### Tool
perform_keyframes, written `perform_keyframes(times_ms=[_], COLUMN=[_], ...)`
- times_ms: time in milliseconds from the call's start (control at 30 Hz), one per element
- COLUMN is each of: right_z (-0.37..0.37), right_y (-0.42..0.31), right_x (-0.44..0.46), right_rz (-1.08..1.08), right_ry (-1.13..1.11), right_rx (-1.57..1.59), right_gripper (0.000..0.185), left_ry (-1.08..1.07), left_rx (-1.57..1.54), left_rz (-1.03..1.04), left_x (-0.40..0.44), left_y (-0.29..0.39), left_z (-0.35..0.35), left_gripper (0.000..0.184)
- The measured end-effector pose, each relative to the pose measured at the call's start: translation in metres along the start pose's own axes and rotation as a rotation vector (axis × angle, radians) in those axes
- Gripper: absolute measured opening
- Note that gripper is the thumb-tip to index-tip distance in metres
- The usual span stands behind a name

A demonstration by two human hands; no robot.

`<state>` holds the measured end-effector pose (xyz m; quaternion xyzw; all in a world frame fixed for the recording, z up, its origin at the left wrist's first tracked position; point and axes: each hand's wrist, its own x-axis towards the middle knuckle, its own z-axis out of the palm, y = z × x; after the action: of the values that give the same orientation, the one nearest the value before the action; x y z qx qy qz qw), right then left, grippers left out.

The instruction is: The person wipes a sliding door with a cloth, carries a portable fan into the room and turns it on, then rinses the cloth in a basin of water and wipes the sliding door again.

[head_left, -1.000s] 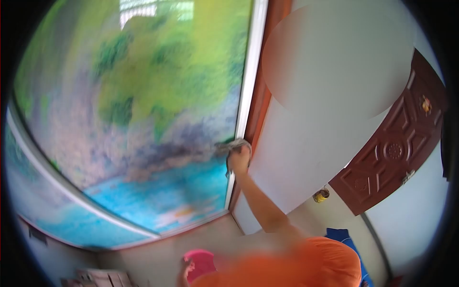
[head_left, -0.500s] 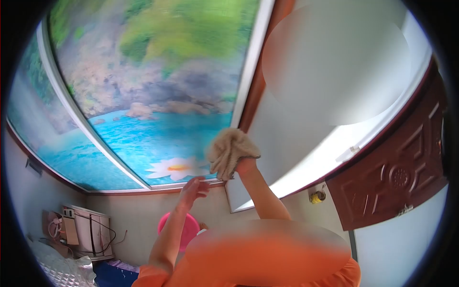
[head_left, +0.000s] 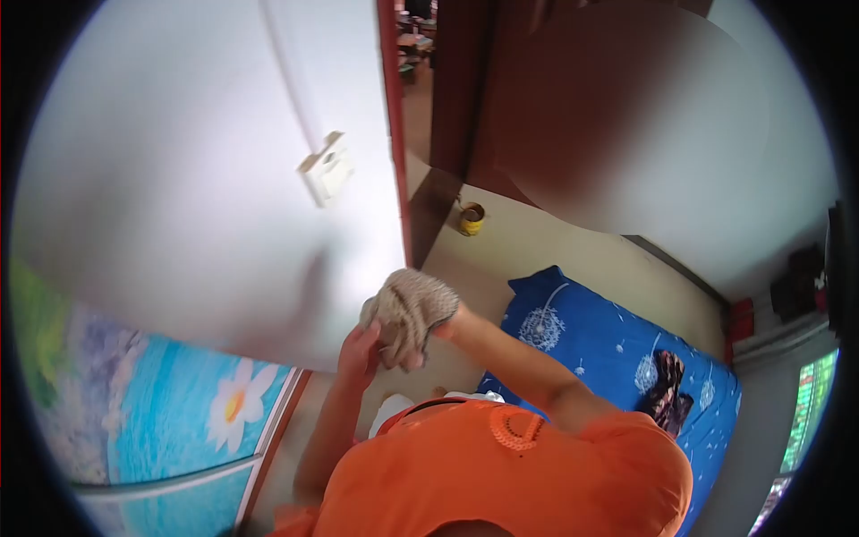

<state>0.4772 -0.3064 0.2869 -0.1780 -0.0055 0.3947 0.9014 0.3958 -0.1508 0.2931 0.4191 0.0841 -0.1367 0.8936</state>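
Holding a cloth [head_left: 413,309] up in front of the chest, bunched in the right hand [head_left: 445,328]. Can't see most right-hand fingers, lost in the folds; closed round the cloth as far as shows. Touching the cloth's left edge with the left hand [head_left: 359,351], fingers bent; can't tell how far open or whether pinching. Can't say which hand for the fingertip peeking out under the cloth. Smeared over at upper right by a big oval blur. Cut off at left: printed panel [head_left: 165,412]; at right: window [head_left: 810,412]. Too small to make out: clutter [head_left: 414,45] past the doorway. On the wall [head_left: 179,152], a boxy white fitting [head_left: 328,170], blurry; switch or socket unclear. Textures: cloth greyish brown, thick, fuzzy, crumpled; orange shirt [head_left: 501,483] with a beaded ring pattern; blue sheet [head_left: 586,336] with white dandelion print, under a dark crumpled bundle [head_left: 664,394]. Container: round yellow pot [head_left: 472,224] on the floor [head_left: 537,233]; dark inside, contents unreadable.
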Motion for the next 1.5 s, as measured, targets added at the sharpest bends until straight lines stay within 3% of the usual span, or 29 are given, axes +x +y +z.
perform_keyframes(times_ms=[67, 133, 167, 233, 367, 400, 533, 600, 633, 667, 700, 733, 800, 900, 933, 967, 1033, 1100, 1200, 1233, 1300, 1333, 1367, 1400, 1433, 1500], right_z=[-0.044, -0.073, -0.085, -0.092, -0.091, -0.125, -0.119, -0.099, -0.113, -0.134, -0.148, -0.159, -0.181, -0.229, -0.258, -0.284, -0.32, -0.358, -0.404, -0.398, -0.399, -0.416, -0.432, -0.446, -0.451, -0.44], right_y=[-0.044, -0.079, -0.094, -0.119, -0.187, -0.201, -0.272, -0.295, -0.302, -0.306, -0.313, -0.321, -0.342, -0.381, -0.394, -0.402, -0.424, -0.443, -0.475, -0.487, -0.508, -0.509, -0.508, -0.505, -0.504, -0.511], right_x=[-0.019, -0.035, -0.043, -0.054, -0.043, -0.042, -0.023, -0.01, -0.008, -0.006, -0.002, 0.001, 0.007, 0.013, 0.017, 0.02, 0.033, 0.049, 0.061, 0.068, 0.089, 0.088, 0.077, 0.071, 0.076, 0.098], right_rz=[-0.174, -0.4, -0.416, -0.414, -0.556, -0.577, -0.535, -0.709, -0.704, -0.736, -0.762, -0.76, -0.889, -0.689, -0.608, -0.576, -0.298, -0.217, -0.07, -0.032, 0.025, 0.053, 0.065, 0.07, 0.081, 0.033], right_ry=[0.117, 0.215, 0.234, 0.261, 0.567, 0.258, 0.245, 0.698, 0.717, 0.769, 0.81, 0.815, 1.026, 1.191, 1.096, 1.098, 0.909, 0.946, 0.576, 0.601, 1.152, 1.16, 1.007, 0.856, 0.866, 1.26], right_rx=[-0.025, -0.33, -0.323, 0.056, 0.086, 0.138, 0.194, 0.317, 0.335, 0.141, -0.061, -0.055, -0.352, -0.483, -0.366, -0.366, 0.154, 0.136, 0.357, 0.369, 0.168, 0.166, 0.234, 0.303, 0.3, 0.307], right_gripper=[0.027, 0.028, 0.028, 0.03, 0.027, 0.025, 0.027, 0.024, 0.024, 0.022, 0.021, 0.021, 0.019, 0.021, 0.024, 0.024, 0.023, 0.022, 0.021, 0.021, 0.019, 0.019, 0.016, 0.014, 0.014, 0.015], left_ry=[-0.07, -0.139, -0.148, -0.158, -0.293, -0.27, -0.34, -0.391, -0.493, -0.594, -0.585, -0.547, -0.489, -0.481, -0.477, -0.452, -0.188, 0.069, 0.377, 0.451, 0.511, 0.484, 0.449, 0.509, 0.567, 0.855], left_rx=[-0.06, -0.125, -0.093, -0.06, 0.089, 0.113, 0.036, 0.009, 0.026, 0.046, 0.048, 0.179, 0.323, 0.546, 0.614, 0.597, 0.681, 0.758, 0.627, 0.594, 0.555, 0.278, 0.0, 0.026, 0.054, 0.648], left_rz=[-0.101, -0.194, -0.286, -0.408, -0.46, -0.493, -0.664, -0.764, -0.801, -0.839, -0.859, -0.803, -0.717, -0.716, -0.747, -0.758, -0.861, -0.734, -0.681, -0.694, -0.727, -0.795, -0.847, -0.818, -0.789, -1.032], left_x=[0.047, 0.093, 0.111, 0.15, 0.236, 0.256, 0.34, 0.377, 0.393, 0.404, 0.414, 0.426, 0.457, 0.509, 0.53, 0.551, 0.597, 0.649, 0.711, 0.725, 0.75, 0.762, 0.77, 0.781, 0.792, 0.823], left_y=[-0.01, -0.023, -0.031, -0.05, -0.073, -0.073, -0.065, -0.068, -0.073, -0.079, -0.087, -0.096, -0.112, -0.127, -0.128, -0.132, -0.142, -0.186, -0.231, -0.243, -0.298, -0.328, -0.348, -0.358, -0.367, -0.385], left_z=[0.023, 0.041, 0.049, 0.057, 0.069, 0.077, 0.117, 0.141, 0.156, 0.167, 0.175, 0.184, 0.195, 0.196, 0.195, 0.19, 0.168, 0.107, 0.047, 0.033, -0.017, -0.048, -0.068, -0.061, -0.053, -0.045], left_gripper=[0.036, 0.037, 0.037, 0.038, 0.041, 0.041, 0.04, 0.038, 0.036, 0.034, 0.034, 0.032, 0.028, 0.029, 0.033, 0.033, 0.033, 0.029, 0.013, 0.012, 0.012, 0.013, 0.015, 0.017, 0.019, 0.023])
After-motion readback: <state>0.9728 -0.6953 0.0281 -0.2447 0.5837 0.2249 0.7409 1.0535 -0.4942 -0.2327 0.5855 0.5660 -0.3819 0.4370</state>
